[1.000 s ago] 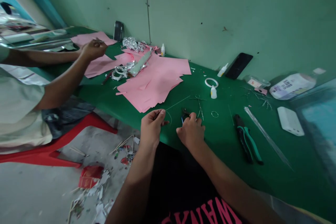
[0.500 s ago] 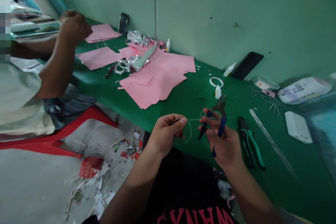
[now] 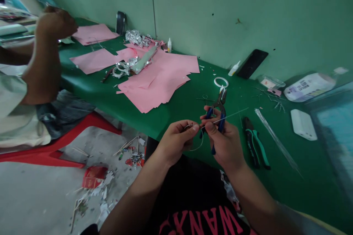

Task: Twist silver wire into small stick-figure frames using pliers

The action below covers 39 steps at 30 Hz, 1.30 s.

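Between the thumb and fingers of my left hand is pinched a thin wire bent into a loop. My right hand holds blue-handled pliers, their jaws pointing away from me and a little apart. The thumb of that same hand presses near the wire, whose straight end sticks out to the upper right past the pliers. Both hands are close together, fingertips nearly touching. Beyond the jaws, a small white bottle is partly hidden, and a white ring lies on the green table.
Black-and-green pliers and a bundle of straight wires lie to the right, near a white box-shaped device. Pink paper sheets spread left of centre. A dark phone leans on the wall. A co-worker's arm is at left.
My right hand has come closer to my left, and its thumb now presses by the wire. The wire's straight end now points up and right across the pliers. The view has shifted slightly.
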Available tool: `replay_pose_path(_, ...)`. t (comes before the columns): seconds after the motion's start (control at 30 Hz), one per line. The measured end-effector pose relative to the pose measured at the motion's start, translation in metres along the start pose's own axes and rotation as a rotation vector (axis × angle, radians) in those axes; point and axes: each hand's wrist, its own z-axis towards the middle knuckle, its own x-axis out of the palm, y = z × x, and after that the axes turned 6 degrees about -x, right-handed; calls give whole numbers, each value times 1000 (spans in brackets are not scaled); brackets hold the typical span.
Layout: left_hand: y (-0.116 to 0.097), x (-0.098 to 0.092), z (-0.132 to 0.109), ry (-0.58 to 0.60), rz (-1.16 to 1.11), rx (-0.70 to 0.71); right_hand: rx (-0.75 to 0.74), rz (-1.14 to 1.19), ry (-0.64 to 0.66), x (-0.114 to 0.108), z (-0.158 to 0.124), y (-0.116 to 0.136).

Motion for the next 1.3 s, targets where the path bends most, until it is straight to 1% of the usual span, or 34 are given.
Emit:
replay_pose_path(0.13, -5, 0, -1, 43, -41, -80, 57, 140, 21, -1, 6, 2)
replay_pose_path(0.2, -8, 0, -2, 71, -39, -107, 70, 166, 32, -2, 8, 5)
replay_pose_path(0.27, -10, -1, -2, 126, -8, -125, 85, 181, 46, -2, 9, 9)
replay_pose_path(0.37, -10, -1, -2, 199, 52, -135, 129, 223, 57, -1, 9, 13)
replay_pose_path(0.47, -7, -2, -2, 209, 81, -107, 165, 261, 47, -1, 10, 14)
replay_pose_path(0.63, -3, 0, -4, 171, 117, -12, 114, 270, 21, -7, 13, 13)
replay_pose_path(0.77, -2, 6, -7, 119, 199, 61, 127, 237, 2, -10, 15, 13)
replay_pose_path(0.9, 0, 9, -8, 60, 224, 86, 154, 149, -20, -8, 18, 15)
replay_pose_path(1.03, 2, 11, -8, 20, 272, 117, 142, 148, -88, -5, 21, 17)
replay_pose_path(1.1, 2, 11, -9, -10, 313, 141, 126, 140, -102, -4, 23, 18)
replay_pose_path(1.2, 2, 12, -9, -40, 318, 172, 97, 77, -75, -8, 23, 15)
replay_pose_path(1.3, 1, 11, -9, -45, 280, 202, 81, -54, 12, -24, 16, 9)
